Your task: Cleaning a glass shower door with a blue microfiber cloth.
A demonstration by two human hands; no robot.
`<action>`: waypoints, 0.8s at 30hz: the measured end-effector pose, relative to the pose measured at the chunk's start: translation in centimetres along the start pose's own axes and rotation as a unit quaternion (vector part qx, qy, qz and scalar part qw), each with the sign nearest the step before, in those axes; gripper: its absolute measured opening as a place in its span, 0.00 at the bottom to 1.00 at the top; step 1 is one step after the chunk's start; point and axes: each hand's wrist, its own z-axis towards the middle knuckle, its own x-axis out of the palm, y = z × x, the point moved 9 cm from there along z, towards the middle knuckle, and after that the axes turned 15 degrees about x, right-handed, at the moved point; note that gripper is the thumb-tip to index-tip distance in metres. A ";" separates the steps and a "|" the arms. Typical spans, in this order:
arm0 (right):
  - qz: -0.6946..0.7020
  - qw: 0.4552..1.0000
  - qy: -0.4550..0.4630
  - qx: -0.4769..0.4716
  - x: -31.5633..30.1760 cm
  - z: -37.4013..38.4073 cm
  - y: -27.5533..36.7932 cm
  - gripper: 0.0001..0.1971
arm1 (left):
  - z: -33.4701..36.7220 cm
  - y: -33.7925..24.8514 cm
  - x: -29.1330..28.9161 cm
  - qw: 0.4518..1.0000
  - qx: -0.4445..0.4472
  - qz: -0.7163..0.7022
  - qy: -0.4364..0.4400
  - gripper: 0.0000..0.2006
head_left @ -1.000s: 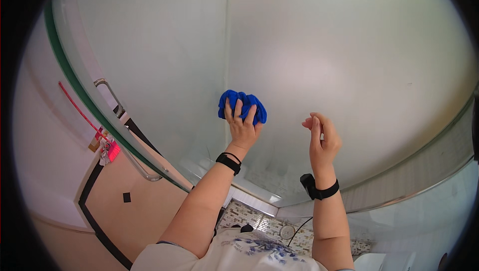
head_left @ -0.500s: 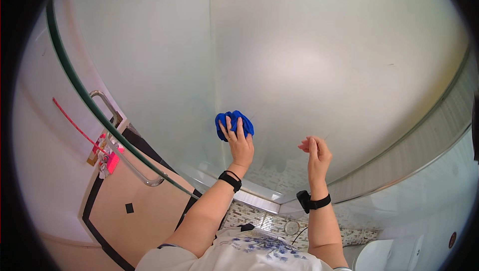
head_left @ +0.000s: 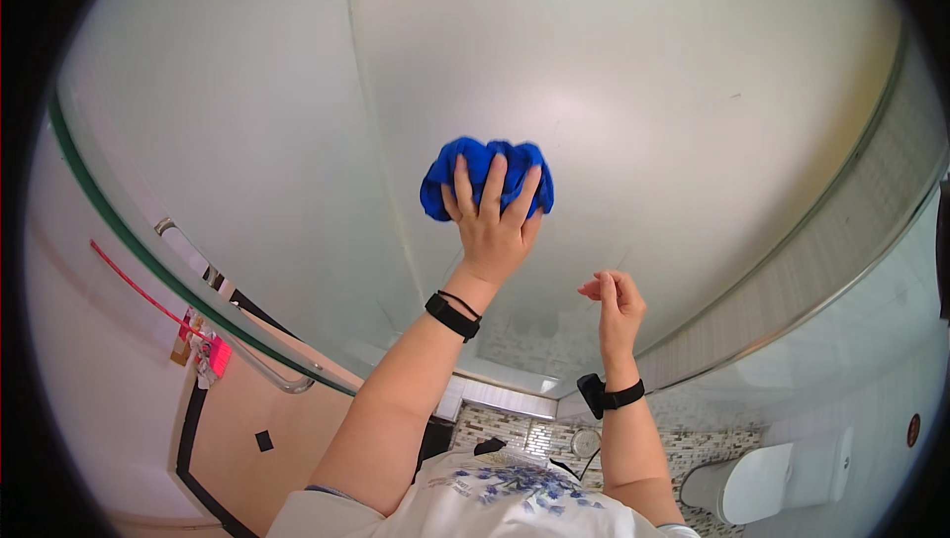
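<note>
A crumpled blue cloth (head_left: pixel 480 153) is pressed against the frosted glass panel (head_left: pixel 643 73), just right of a vertical seam. My left hand (head_left: pixel 495 231) lies over it with the fingers spread and bent into its folds, partly covering it. To the right and lower down, my right hand (head_left: pixel 621 308) hangs in front of the glass with its fingers curled in and thumb against them. Nothing shows in that hand, and it stands apart from the cloth. Each wrist wears a black band.
The glass's green edge (head_left: pixel 99 189) curves down the left side, with a metal handle (head_left: pixel 293 386) beside it. Past it stand a pink broom (head_left: pixel 220 356) and a tiled floor. A white toilet (head_left: pixel 757 484) sits at lower right, near mosaic tiles and a round drain (head_left: pixel 586 441).
My left hand has slid the blue cloth upward and slightly right along the glass. The right hand stays curled, barely shifted. The view has turned a little, showing more of the toilet.
</note>
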 end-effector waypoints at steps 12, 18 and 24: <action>-0.002 1.000 -0.021 -0.008 -0.3 0.1 -0.3 0.07 | -14.1 -4.6 2.9 0.980 0.024 -0.052 0.190 0.33; 0.008 1.000 -0.018 -0.013 -0.2 -0.5 -0.4 0.07 | -7.8 -4.7 1.6 0.978 0.039 -0.079 0.187 0.31; 0.014 0.999 -0.041 0.000 -1.4 -0.7 -0.8 0.08 | 4.0 -6.0 0.7 0.984 0.135 -0.068 0.091 0.28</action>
